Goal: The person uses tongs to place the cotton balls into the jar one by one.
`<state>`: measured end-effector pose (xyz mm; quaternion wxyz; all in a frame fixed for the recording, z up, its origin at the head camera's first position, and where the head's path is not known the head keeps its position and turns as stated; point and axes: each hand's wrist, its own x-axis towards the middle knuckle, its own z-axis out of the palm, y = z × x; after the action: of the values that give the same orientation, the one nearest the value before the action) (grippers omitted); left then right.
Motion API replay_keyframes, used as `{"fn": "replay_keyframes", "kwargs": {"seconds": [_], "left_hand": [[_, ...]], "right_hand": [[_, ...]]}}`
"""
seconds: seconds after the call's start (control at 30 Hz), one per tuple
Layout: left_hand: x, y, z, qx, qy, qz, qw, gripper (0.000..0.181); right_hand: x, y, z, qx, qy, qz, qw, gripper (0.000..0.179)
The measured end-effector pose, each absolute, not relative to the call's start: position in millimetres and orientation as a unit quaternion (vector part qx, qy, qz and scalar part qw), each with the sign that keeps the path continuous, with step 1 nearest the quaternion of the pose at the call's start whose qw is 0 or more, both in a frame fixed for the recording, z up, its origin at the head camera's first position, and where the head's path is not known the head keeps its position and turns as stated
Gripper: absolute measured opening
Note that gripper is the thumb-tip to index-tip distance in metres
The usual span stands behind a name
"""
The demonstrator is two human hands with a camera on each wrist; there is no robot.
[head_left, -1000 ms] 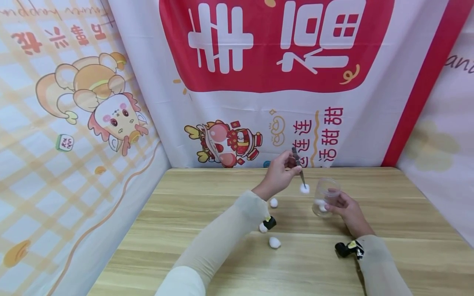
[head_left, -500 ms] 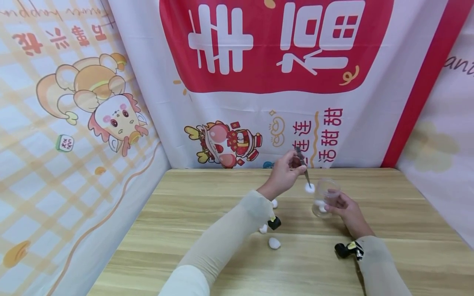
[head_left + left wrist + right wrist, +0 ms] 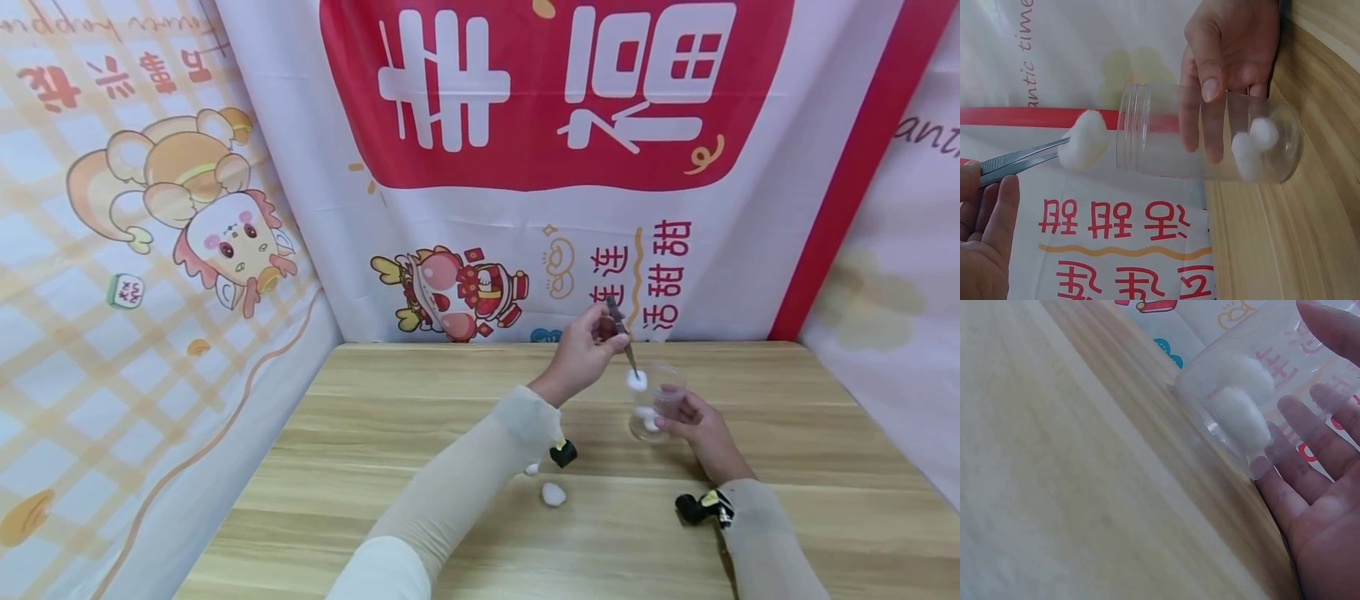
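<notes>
My left hand [image 3: 585, 350] pinches metal tweezers [image 3: 1022, 161] whose tips grip a white cotton ball [image 3: 1085, 140]. That cotton ball is just outside the open mouth of a clear plastic jar [image 3: 1166, 147], level with its threaded rim in the left wrist view. My right hand [image 3: 699, 423] holds the jar around its side, thumb on one side and fingers on the other. Two cotton balls [image 3: 1241, 415] lie together at the bottom of the jar, seen through its wall. The jar's base is close to the table; whether it touches cannot be told.
Another cotton ball [image 3: 553, 494] lies on the wooden table [image 3: 420, 392] near the left forearm. A second one [image 3: 532, 469] is partly hidden by the left sleeve. A printed cloth [image 3: 465, 217] hangs behind the table's back edge.
My left hand has moved to the right, bringing the tweezers and cotton ball up to the jar's mouth. The sleeve now hides one cotton ball on the table. The right hand stays nearly still.
</notes>
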<state>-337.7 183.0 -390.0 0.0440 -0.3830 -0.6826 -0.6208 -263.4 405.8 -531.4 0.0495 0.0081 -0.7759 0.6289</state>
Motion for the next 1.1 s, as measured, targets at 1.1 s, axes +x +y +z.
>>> {"fn": "replay_keyframes", "kwargs": {"seconds": [1.1], "left_hand": [[-337.8,200.9,-396.7,-0.356,-0.689,-0.631,0.031,0.026]], "right_hand": [[-263.0,405.2,-530.5,0.009,-0.764,0.644,0.049,0.068]]}}
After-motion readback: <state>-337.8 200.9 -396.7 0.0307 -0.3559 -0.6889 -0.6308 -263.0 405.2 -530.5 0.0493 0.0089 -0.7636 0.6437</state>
